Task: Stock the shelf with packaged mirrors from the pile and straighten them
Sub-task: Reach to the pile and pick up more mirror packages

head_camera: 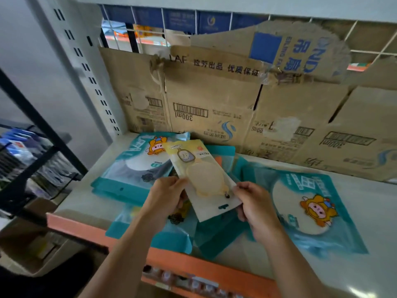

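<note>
A yellow-and-white packaged hand mirror (204,175) hangs over the shelf's middle, its hang-hole end toward me. My left hand (165,195) pinches its left edge and my right hand (255,207) pinches its lower right corner. Under it lies a loose pile of teal mirror packs (206,233). One teal pack with a cartoon figure (141,160) lies at the back left, and another teal pack (309,209) lies flat at the right. All rest on the white shelf board (365,211).
Flattened cardboard boxes (225,100) line the shelf's back against a wire grid (133,33). An orange front rail (171,261) edges the shelf. A slotted white upright (86,67) stands at the left, and a black rack with goods (25,160) beyond it.
</note>
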